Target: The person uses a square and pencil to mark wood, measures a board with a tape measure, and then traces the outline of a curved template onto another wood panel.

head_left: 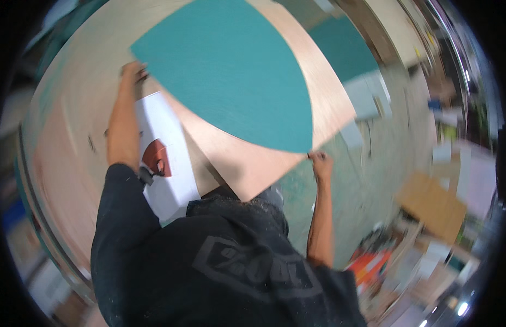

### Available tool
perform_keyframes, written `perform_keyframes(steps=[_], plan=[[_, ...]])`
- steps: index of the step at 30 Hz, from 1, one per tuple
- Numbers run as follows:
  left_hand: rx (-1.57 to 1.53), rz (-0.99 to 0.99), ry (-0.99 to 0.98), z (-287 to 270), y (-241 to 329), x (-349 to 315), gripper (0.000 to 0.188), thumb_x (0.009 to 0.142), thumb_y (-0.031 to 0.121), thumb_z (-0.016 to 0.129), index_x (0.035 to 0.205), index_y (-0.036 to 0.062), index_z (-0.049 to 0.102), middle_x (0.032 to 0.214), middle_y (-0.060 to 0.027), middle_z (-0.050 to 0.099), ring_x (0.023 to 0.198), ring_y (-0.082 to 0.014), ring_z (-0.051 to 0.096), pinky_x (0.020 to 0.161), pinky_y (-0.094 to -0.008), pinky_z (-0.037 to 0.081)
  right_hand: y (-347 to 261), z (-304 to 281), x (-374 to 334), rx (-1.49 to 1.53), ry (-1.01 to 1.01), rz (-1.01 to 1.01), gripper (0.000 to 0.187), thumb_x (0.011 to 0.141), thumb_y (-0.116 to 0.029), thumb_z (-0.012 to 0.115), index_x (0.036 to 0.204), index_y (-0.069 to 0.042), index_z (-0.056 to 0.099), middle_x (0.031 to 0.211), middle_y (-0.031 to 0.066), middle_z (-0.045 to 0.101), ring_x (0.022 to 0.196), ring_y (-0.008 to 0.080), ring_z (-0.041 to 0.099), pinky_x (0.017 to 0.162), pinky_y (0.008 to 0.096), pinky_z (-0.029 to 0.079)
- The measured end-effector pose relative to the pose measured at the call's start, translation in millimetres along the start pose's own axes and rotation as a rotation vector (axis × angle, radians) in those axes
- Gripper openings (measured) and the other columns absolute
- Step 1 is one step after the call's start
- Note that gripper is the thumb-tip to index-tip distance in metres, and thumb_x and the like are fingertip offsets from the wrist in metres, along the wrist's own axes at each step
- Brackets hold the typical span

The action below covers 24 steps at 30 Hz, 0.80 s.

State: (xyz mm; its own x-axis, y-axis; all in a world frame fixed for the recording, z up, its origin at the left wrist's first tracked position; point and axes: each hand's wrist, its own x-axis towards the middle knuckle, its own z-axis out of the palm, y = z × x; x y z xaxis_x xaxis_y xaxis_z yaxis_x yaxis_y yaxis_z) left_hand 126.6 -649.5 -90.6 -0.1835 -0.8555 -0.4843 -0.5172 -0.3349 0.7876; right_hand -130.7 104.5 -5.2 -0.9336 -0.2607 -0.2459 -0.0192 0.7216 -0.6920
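Observation:
A large teal sheet (pixel 236 71) spans the upper middle of the view, over a pinkish plywood panel (pixel 236 169) whose near corner points toward my body. My left hand (pixel 134 71) has its fingers closed on the teal sheet's left edge, near that corner. At the sheet's near right corner, my right hand (pixel 320 163) pinches the tip between thumb and fingers; whether the plywood is in the pinch as well is hard to tell. A white paper (pixel 176 163) with a red-brown printed shape lies beside my left forearm, partly under the panel.
A wide pale wooden worktop (pixel 62 147) lies to the left. On the right, past the greenish floor (pixel 373 180), are a brown cardboard piece (pixel 431 206), an orange-red item (pixel 368 268) and scattered offcuts. Another teal sheet (pixel 345 46) lies at the far right.

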Motion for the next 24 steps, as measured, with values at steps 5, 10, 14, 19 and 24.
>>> perform_keyframes(steps=[5, 10, 14, 19, 24], plan=[[-0.042, -0.095, -0.052, -7.1, 12.4, 12.4, 0.008, 0.092, 0.005, 0.065, 0.085, 0.0035, 0.061, 0.082, -0.0064, 0.063, 0.069, -0.0156, 0.062, 0.060, -0.0238, 0.059, -12.2, -11.3, 12.6, -0.119, -0.165, -0.065, 0.025, 0.078, -0.026, 0.068, 0.071, -0.002, 0.073, 0.065, 0.0157, 0.068, 0.057, 0.0258, 0.064, 0.062, 0.0398, 0.050], [-0.058, -0.155, -0.057, -34.8, 10.6, 61.2, 0.018, 0.096, 0.013, 0.063, 0.081, 0.0042, 0.059, 0.077, -0.0069, 0.064, 0.057, -0.0152, 0.059, 0.054, -0.0239, 0.058, 3.1, -16.7, 32.3, 0.049, -0.356, 0.061, 0.019, 0.081, -0.021, 0.072, 0.076, -0.002, 0.074, 0.068, 0.0081, 0.071, 0.051, 0.0131, 0.053, 0.050, 0.0315, 0.042], [0.048, -0.183, -0.072, -43.5, 20.3, 50.4, 0.015, 0.094, 0.012, 0.065, 0.083, 0.0033, 0.061, 0.075, -0.0074, 0.064, 0.060, -0.0160, 0.061, 0.055, -0.0230, 0.059, -11.1, -32.9, 28.3, 0.180, -0.439, 0.238, 0.018, 0.080, -0.021, 0.076, 0.083, -0.003, 0.075, 0.074, 0.0056, 0.073, 0.048, 0.0056, 0.038, 0.043, 0.0269, 0.030], [0.095, -0.196, -0.009, -17.5, 31.5, 7.7, 0.012, 0.093, 0.011, 0.067, 0.087, 0.0016, 0.061, 0.077, -0.0080, 0.062, 0.064, -0.0172, 0.062, 0.059, -0.0236, 0.060, -5.0, -40.0, 36.9, 0.081, -0.484, 0.220, 0.029, 0.074, -0.032, 0.082, 0.088, -0.007, 0.077, 0.077, 0.0028, 0.073, 0.049, 0.0074, 0.039, 0.041, 0.0280, 0.029], [0.087, -0.178, -0.002, -19.7, 35.3, 12.0, 0.013, 0.094, 0.012, 0.065, 0.088, 0.0013, 0.061, 0.080, -0.0079, 0.062, 0.069, -0.0171, 0.063, 0.065, -0.0223, 0.061, 4.3, -39.3, 55.0, 0.044, -0.574, 0.286, 0.034, 0.072, -0.036, 0.084, 0.088, -0.007, 0.077, 0.074, 0.0021, 0.072, 0.049, 0.0077, 0.041, 0.041, 0.0282, 0.028]])
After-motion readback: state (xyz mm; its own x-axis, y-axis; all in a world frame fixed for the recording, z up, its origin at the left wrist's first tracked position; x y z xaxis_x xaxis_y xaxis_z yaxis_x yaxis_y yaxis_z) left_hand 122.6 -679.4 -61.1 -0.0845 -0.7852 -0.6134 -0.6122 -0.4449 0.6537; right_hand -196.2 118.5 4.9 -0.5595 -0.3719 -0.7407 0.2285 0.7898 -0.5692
